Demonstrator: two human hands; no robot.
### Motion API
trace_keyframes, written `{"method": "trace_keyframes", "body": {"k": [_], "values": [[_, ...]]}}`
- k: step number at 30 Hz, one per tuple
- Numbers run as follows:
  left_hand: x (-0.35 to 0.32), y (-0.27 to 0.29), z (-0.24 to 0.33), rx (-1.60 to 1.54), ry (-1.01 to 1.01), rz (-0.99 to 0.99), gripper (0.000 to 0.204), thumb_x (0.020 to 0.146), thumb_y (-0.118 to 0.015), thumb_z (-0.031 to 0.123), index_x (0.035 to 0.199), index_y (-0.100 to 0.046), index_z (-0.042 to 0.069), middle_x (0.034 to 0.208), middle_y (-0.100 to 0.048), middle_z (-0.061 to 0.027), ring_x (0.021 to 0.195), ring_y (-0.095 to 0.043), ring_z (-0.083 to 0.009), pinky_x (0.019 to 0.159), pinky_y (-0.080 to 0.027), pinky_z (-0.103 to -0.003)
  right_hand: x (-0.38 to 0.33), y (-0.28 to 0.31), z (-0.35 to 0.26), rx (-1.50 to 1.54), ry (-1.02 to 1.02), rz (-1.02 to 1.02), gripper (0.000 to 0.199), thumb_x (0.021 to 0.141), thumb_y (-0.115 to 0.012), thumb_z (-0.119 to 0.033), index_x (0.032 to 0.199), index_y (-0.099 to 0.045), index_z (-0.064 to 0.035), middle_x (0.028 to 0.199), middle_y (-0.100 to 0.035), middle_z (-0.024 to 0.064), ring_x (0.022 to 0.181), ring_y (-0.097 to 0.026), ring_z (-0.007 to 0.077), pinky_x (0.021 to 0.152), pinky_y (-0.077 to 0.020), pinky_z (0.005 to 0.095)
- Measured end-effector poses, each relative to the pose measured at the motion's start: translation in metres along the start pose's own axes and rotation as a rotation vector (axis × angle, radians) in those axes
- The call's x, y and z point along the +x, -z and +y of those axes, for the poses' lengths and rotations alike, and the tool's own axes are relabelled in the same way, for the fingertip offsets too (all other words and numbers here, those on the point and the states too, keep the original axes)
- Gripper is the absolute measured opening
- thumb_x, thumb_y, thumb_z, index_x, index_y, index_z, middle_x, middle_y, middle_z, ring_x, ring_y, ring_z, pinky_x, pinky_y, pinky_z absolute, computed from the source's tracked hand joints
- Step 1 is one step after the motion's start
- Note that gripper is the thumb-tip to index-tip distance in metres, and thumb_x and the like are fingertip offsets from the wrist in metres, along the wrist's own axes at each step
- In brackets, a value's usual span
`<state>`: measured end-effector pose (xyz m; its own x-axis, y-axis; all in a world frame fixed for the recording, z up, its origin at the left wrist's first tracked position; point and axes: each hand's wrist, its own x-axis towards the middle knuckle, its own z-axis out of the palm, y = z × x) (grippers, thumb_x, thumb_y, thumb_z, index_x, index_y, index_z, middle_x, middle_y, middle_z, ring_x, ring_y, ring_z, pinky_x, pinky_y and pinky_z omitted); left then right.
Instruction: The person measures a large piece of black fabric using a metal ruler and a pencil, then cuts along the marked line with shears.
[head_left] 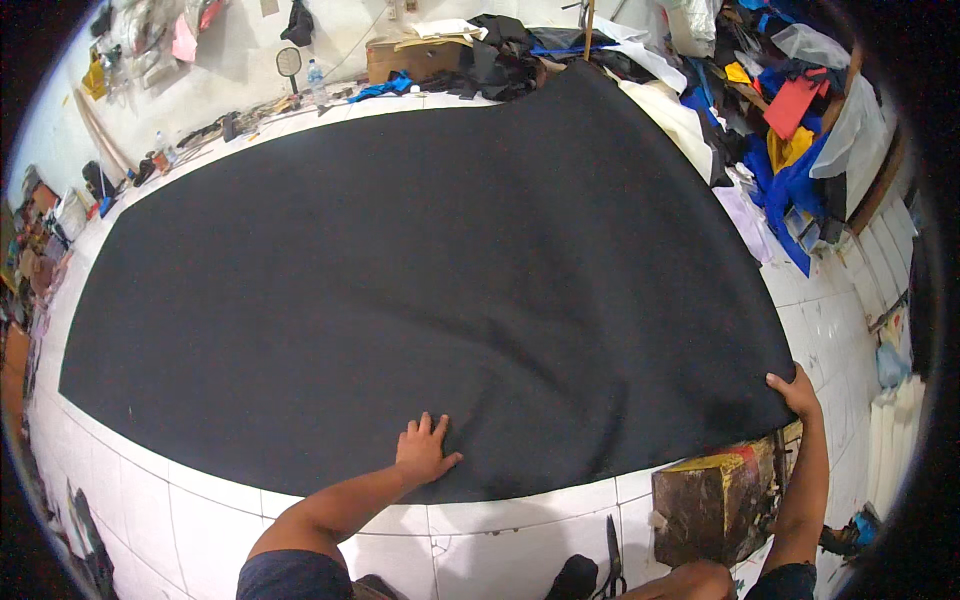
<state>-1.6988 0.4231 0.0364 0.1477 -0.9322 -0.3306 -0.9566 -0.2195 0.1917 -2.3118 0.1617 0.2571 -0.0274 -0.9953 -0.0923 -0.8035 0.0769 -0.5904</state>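
A large black sheet of fabric-like material [330,260] covers most of the white tiled floor in front of me, with soft wrinkles running through its near right half. My left hand [426,450] lies on its near edge, fingers spread and palm down. At the near right corner, my right hand [797,393] grips the sheet's edge, the thumb on top and the other fingers hidden beneath. Below that corner stands a worn brown wooden block [700,507], partly covered by the sheet. Dark scissors [613,560] lie on the tiles near my foot.
Coloured scraps [795,130] are heaped at the far right. A cardboard box [410,62] with black scraps, a plastic bottle [316,82] and a racket [289,66] stand along the back wall. More clutter [40,240] lines the left side. White tiles [200,510] border the sheet.
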Motion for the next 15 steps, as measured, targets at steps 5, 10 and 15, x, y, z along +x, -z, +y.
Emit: {"method": "trace_keyframes", "body": {"k": [5,10,15], "values": [[0.000,-0.004,0.005,-0.007,-0.024,0.009,0.085,0.080,-0.060,0.059,0.145,-0.030,0.013,0.141,-0.033,-0.0227,0.123,-0.040,-0.0405,0.098,-0.041,-0.048,0.002,0.003,0.003,0.143,-0.107,-0.123,0.078,0.075,-0.076,-0.039,0.127,-0.043,0.0088,0.111,-0.061,0.0185,0.096,-0.061,0.0254,0.085,-0.0492,0.0365],[0.000,-0.002,0.012,0.037,-0.027,0.047,0.081,0.080,-0.060,0.057,0.144,-0.033,0.015,0.138,-0.036,-0.0183,0.120,-0.043,-0.0343,0.095,-0.043,-0.044,0.007,0.009,0.012,0.169,-0.131,-0.133,0.077,0.078,-0.072,-0.045,0.127,-0.044,0.0073,0.111,-0.062,0.0178,0.095,-0.061,0.0256,0.086,-0.0484,0.0365],[0.007,0.007,0.015,-0.023,-0.039,-0.056,0.085,0.080,-0.058,0.061,0.144,-0.031,0.013,0.140,-0.033,-0.0216,0.123,-0.040,-0.0390,0.099,-0.041,-0.048,0.006,0.009,0.012,0.153,-0.151,-0.157,0.079,0.077,-0.070,-0.050,0.126,-0.046,0.0071,0.111,-0.061,0.0176,0.095,-0.062,0.0248,0.085,-0.0486,0.0360]]}}
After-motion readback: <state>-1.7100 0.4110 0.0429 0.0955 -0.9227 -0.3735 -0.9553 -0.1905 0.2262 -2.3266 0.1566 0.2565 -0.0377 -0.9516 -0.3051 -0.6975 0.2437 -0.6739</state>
